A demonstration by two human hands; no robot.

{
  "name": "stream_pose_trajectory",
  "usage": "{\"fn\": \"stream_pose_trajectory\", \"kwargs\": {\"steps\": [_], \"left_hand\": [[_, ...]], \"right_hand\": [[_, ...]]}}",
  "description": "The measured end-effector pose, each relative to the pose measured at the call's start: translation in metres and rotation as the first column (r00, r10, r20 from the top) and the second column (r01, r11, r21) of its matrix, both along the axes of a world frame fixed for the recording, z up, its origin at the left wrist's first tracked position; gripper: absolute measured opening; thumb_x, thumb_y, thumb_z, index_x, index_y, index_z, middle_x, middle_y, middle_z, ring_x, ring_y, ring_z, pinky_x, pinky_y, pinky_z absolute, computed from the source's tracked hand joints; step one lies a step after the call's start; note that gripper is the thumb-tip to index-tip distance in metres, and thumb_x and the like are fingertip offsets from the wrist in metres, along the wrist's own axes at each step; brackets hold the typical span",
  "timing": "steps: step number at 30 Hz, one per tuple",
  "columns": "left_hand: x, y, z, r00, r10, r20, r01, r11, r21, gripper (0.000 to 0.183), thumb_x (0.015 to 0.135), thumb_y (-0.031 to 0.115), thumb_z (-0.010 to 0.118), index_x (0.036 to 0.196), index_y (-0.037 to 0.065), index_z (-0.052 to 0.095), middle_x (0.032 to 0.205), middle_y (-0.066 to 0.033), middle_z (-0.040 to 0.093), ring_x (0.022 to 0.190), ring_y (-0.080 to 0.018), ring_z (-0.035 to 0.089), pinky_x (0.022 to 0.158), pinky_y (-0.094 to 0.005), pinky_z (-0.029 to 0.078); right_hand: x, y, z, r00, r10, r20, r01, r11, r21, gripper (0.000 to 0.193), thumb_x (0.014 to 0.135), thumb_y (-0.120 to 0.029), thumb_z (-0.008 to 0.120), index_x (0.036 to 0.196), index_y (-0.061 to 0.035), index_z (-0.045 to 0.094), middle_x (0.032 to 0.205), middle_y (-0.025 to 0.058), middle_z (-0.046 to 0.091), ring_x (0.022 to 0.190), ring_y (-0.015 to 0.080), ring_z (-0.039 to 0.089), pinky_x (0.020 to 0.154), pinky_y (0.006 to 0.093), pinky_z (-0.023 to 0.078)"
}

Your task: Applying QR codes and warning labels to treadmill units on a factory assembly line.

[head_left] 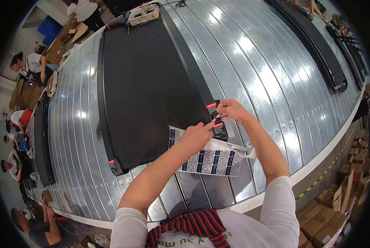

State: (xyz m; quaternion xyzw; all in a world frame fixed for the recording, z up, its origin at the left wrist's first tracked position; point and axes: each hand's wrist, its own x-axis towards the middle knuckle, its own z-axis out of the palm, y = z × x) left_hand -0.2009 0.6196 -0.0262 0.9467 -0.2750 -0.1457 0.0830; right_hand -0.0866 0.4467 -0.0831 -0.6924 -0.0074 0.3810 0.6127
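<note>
Forearms in short white sleeves reach in over the near edge of the silvery slatted metal bench [251,186], both elbows bent and the hands drawn close together. The left hand [196,137] lies palm down with its index finger stretched forward and the other fingers curled; whether these grip anything, I cannot tell. Under it spreads a white sheet of blue-and-black printed stickers [214,165], lying across the near right corner of a long flat machine with a black belt [147,87] and onto the slats, its right end curling up. The right hand [231,110], wrist bent inward, pinches a small pale piece between thumb and index finger, above a black end cap with red-topped labels [220,131] at that corner; the fingertips mask most of the piece.

Beyond the bench's near right edge, brown cardboard boxes [323,219] stand stacked, some with flaps up; their insides are hard to make out. At the machine's far end sits a shallow off-white plastic tray [143,19] of small dark items too small to identify. Co-workers line the bench's left edge, several cut off or blurred. Farther back stands a blue bin [48,27], contents hidden.
</note>
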Motion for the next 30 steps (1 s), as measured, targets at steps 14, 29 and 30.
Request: {"fn": "stream_pose_trajectory", "kwargs": {"steps": [14,29,30], "left_hand": [[0.0,-0.001,-0.004,0.999,0.012,0.044,-0.011,0.999,-0.031,0.01,0.064,-0.005,0.061,0.072,0.002,0.06,0.121,-0.0048,0.05,0.084,-0.0237,0.056,0.069,-0.0357,0.052],[-0.002,-0.001,-0.008,0.999,0.021,0.024,-0.02,0.998,-0.056,0.012,0.066,-0.002,0.06,0.076,0.003,0.058,0.121,-0.01,0.05,0.088,-0.0256,0.057,0.072,-0.0379,0.052],[-0.002,-0.001,-0.008,1.0,0.022,0.014,-0.021,0.999,-0.046,0.012,0.066,-0.002,0.06,0.077,0.003,0.058,0.121,-0.0105,0.05,0.088,-0.0257,0.057,0.072,-0.0377,0.052]], "right_hand": [[-0.001,0.003,0.0,0.997,-0.014,0.074,0.019,0.997,-0.071,0.009,0.082,-0.012,0.062,0.078,-0.0039,0.059,0.074,0.0026,0.058,0.066,0.0105,0.053,0.061,0.0234,0.045],[-0.004,-0.005,0.005,0.999,-0.031,-0.008,0.031,1.0,0.001,0.008,0.083,-0.014,0.062,0.078,-0.0098,0.059,0.08,-0.0023,0.059,0.076,0.0082,0.054,0.067,0.0263,0.046],[-0.002,-0.004,0.003,0.999,-0.034,-0.024,0.034,0.999,0.013,0.007,0.083,-0.013,0.063,0.078,-0.0092,0.06,0.078,-0.0018,0.058,0.075,0.0084,0.054,0.067,0.0258,0.046]]}}
